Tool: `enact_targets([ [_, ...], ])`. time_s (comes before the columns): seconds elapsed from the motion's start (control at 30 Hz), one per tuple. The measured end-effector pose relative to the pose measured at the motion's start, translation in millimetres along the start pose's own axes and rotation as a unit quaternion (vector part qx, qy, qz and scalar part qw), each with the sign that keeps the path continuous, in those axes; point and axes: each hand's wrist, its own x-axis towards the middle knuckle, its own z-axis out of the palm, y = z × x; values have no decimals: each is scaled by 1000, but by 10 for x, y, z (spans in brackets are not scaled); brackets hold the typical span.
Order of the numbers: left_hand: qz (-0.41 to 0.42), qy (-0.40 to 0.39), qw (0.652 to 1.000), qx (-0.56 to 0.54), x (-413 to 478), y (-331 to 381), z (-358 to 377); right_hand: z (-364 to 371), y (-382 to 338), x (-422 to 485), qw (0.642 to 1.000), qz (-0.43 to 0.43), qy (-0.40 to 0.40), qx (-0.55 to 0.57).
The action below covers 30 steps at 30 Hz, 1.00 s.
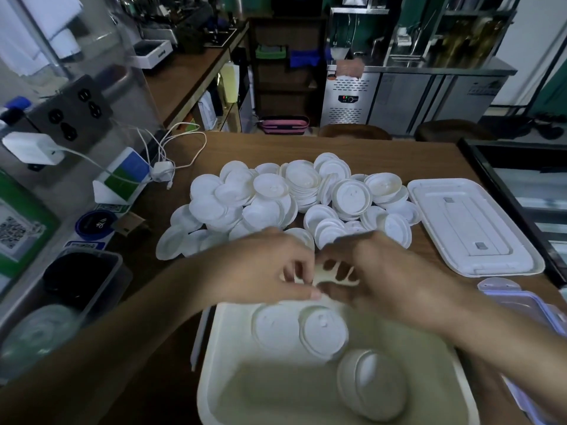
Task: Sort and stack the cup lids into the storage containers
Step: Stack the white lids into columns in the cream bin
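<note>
The left hand (270, 265) and right hand (377, 271) meet just above the far rim of the white container (208, 378), both pinching one white lid (320, 274) between curled fingers and thumb. A few stacked lids (322, 332) lie inside the container, and a heap of loose lids (291, 194) spreads beyond its far rim.

2 hands (270, 268), 1 tub (270, 391), 3 lids (323, 332) inside
</note>
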Motion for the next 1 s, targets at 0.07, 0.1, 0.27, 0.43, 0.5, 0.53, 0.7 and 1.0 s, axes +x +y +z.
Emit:
enact_targets([
  [0.07, 25, 54, 996, -67, 44, -35, -183, -133, 76, 53, 998, 12, 52, 31],
  [0.1, 36, 79, 993, -82, 79, -81, -247, -173, 129, 91, 997, 14, 74, 36],
  [0.27, 36, 134, 987, -78, 407, -418, -315, -225, 484, 342, 994, 33, 99, 27],
  [0.43, 14, 85, 996, -10, 775, -790, -184, -100, 968, 621, 997, 48, 57, 2],
  [0.5, -4, 50, 998, 25, 866, -864, -112, -19, 1146, 667, 998, 59, 30, 3],
  [0.53, -11, 38, 999, 37, 895, -866, -81, 29, 1217, 673, 998, 64, 14, 2],
  [0.7, 8, -3, 992, 126, 1016, -855, 83, 260, 1314, 633, 997, 69, -30, 1],
  [1.0, -4, 17, 975, 220, 1149, -1032, 319, 526, 1505, 767, 996, 71, -23, -57],
])
